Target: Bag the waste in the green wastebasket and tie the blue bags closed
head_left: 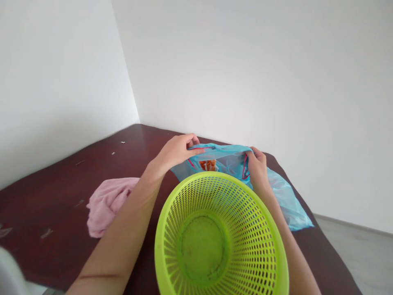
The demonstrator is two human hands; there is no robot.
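Observation:
A thin blue plastic bag (284, 192) with a red drawstring lies across the far right of the table. Pinched at the left of its mouth is the bag's edge, in my left hand (181, 149). Fingers of my right hand (258, 166) grip the opposite side, so the mouth stretches between both hands. Inside the bag a crumpled orange and white wrapper (208, 165) shows. Between my forearms stands a lime-green plastic basket (202, 250) with slotted walls; nothing lies in it, and its bottom has dark smudges. Its rim hides part of the bag.
A pink cloth (109, 205) lies bunched left of my left forearm on the dark red-brown table (61, 200). Small scraps are scattered over the table's left side. White walls (230, 73) rise behind it, and grey floor (353, 246) shows beyond the right edge.

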